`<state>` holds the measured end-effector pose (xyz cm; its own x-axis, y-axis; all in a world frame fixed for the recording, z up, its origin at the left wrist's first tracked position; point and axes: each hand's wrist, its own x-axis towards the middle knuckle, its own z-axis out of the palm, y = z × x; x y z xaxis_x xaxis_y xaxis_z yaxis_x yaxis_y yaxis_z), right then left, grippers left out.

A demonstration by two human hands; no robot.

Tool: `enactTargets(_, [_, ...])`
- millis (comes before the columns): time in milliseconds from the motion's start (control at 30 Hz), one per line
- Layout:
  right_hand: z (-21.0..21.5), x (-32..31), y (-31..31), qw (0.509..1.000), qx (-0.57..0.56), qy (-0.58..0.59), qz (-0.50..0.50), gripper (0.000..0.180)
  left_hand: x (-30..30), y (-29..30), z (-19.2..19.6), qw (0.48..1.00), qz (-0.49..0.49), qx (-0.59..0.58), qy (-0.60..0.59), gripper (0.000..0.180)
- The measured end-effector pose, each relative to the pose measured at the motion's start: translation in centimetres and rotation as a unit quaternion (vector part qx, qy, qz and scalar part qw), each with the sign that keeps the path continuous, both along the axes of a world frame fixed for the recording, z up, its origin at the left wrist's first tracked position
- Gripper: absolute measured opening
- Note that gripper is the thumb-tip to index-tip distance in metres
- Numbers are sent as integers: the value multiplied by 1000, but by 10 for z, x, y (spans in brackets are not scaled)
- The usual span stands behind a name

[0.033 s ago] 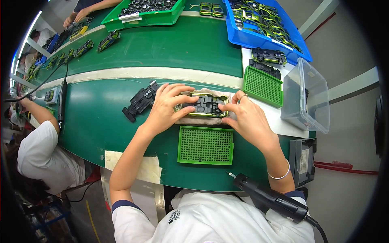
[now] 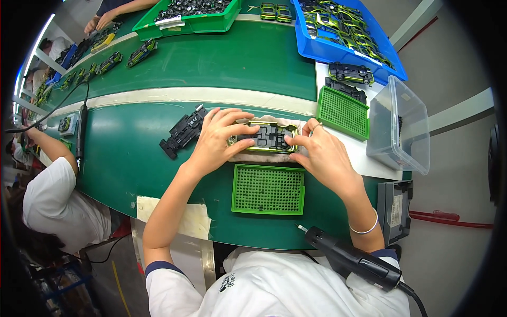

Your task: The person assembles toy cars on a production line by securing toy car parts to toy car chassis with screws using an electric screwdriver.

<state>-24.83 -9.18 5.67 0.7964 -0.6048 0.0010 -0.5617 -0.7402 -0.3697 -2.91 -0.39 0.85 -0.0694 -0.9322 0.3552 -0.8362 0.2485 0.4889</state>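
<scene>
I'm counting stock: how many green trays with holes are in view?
2 clearly: one near tray on the wearer's side of the toy car, another tray beside the clear bin. A green item far left is too small to tell; others may be hidden.

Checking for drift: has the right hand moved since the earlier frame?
No: against the white bench strip, the right hand shows no visible shift.

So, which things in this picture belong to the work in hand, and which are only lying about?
Likely part of the work:
toy car, touched by left hand and right hand
pale pad under it
nearest green tray, untouched
black power tool, not held

Seemingly just lying about:
cream sheet
gray case
clear plastic box
</scene>
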Motion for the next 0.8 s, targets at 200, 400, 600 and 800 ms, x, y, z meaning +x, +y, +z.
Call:
enactTargets(200, [-4,-2,-5,999,-2,-31,19,24,4,-2,-5,997,-19,18,72,33])
enactTargets(400, [10,-6,-24,969,155,-194,-3,20,46,12,24,977,-32,99,187,71])
enactTargets(600, [9,2,-29,892,360,-273,-18,15,61,26,28,993,7,98,70,76])
enactTargets(800, [-6,6,-37,902,332,-275,-39,12,80,35,33,987,98,124,34,67])
